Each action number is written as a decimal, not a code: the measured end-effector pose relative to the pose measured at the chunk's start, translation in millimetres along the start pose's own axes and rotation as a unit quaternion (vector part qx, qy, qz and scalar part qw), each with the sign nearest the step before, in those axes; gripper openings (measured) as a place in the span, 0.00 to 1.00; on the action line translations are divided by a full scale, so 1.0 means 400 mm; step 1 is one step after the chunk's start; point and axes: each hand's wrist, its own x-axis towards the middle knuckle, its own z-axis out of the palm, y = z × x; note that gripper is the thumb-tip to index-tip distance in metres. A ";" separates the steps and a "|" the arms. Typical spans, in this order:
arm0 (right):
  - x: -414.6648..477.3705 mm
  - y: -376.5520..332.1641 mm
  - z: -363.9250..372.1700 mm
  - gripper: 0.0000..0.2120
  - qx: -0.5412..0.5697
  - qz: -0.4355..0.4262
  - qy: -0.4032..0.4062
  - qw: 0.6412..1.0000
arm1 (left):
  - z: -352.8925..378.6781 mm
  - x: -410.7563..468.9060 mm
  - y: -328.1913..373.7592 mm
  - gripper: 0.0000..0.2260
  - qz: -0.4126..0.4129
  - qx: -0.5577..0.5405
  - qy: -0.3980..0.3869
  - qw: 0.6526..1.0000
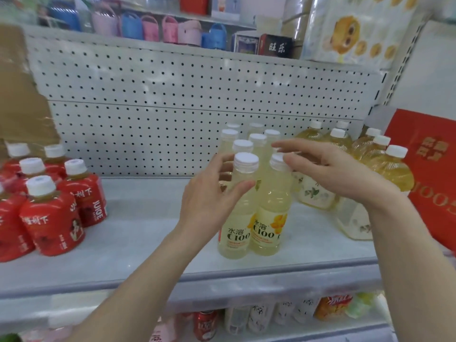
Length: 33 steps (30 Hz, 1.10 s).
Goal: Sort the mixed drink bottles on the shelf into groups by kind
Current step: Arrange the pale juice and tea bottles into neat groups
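Lower tier, nearest: one red can [204,324] stands beside several white-labelled bottles too blurred to count.

Main shelf [148,230], smooth and pale grey, carries three groups well apart:
- Pale lemon bottles [257,141], centre: eight white ribbed caps counted. They are clear plastic and slim, and the front pair show yellow "C100" labels.
- Red-labelled bottles [51,218], left: at least five, squat, with white caps. The count at the frame edge is uncertain.
- Golden bottles [394,174], right: six white caps over rounded clear bodies.

Left hand [209,191]: grips the front-left bottle [234,230] at its shoulder, thumb curled across the front and fingers wrapped behind the neck. The bottle stands upright on the shelf.

Right hand [328,169]: loosely spread with fingers nearly straight. The thumb tip touches the cap of the front-right bottle [270,218], and the forefinger reaches over the row behind.

Behind stands a white perforated pegboard [148,95]. Above it sit small pink and blue baskets [150,28].
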 end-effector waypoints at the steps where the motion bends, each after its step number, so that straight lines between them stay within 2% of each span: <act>1: 0.011 0.009 -0.015 0.16 0.010 -0.006 0.035 0.999 | -0.011 0.010 -0.001 0.14 -0.002 -0.009 0.001 1.000; 3: 0.039 0.030 -0.042 0.13 0.005 -0.004 0.105 0.994 | -0.037 0.048 -0.005 0.15 0.003 -0.043 0.019 0.999; 5: 0.068 0.044 -0.060 0.13 -0.044 0.033 0.101 0.993 | -0.058 0.105 -0.006 0.09 0.003 -0.047 0.029 0.998; 6: 0.083 0.052 -0.060 0.15 -0.073 0.057 0.070 0.993 | -0.062 0.135 -0.002 0.09 -0.004 -0.022 0.004 1.000; 8: 0.110 0.062 -0.049 0.20 -0.093 0.090 0.002 0.992 | -0.052 0.190 -0.001 0.14 -0.032 0.026 -0.093 0.995; 10: 0.132 0.071 -0.034 0.20 -0.064 0.097 -0.019 0.993 | -0.031 0.223 -0.004 0.17 -0.062 0.060 -0.172 0.981; 11: 0.143 0.075 -0.030 0.18 -0.051 0.094 -0.018 0.994 | -0.021 0.228 -0.009 0.18 -0.068 0.065 -0.187 0.978; 17: 0.164 0.051 -0.038 0.10 -0.015 0.088 -0.058 0.994 | -0.042 0.206 -0.034 0.14 -0.026 0.076 -0.113 0.990; 23: 0.187 0.011 -0.018 0.12 -0.024 0.079 -0.087 0.993 | -0.088 0.190 -0.054 0.14 -0.023 0.044 -0.111 0.993; 28: 0.189 -0.008 0.011 0.12 0.016 0.073 -0.092 0.993 | -0.097 0.176 -0.048 0.16 -0.026 0.049 -0.107 0.993; 30: 0.179 -0.004 0.021 0.11 0.039 0.066 -0.058 0.995 | -0.104 0.165 -0.044 0.19 -0.025 0.051 -0.098 0.994; 33: 0.123 -0.003 0.036 0.11 0.115 0.049 0.089 0.988 | -0.118 0.148 -0.034 0.20 -0.010 0.034 -0.069 0.997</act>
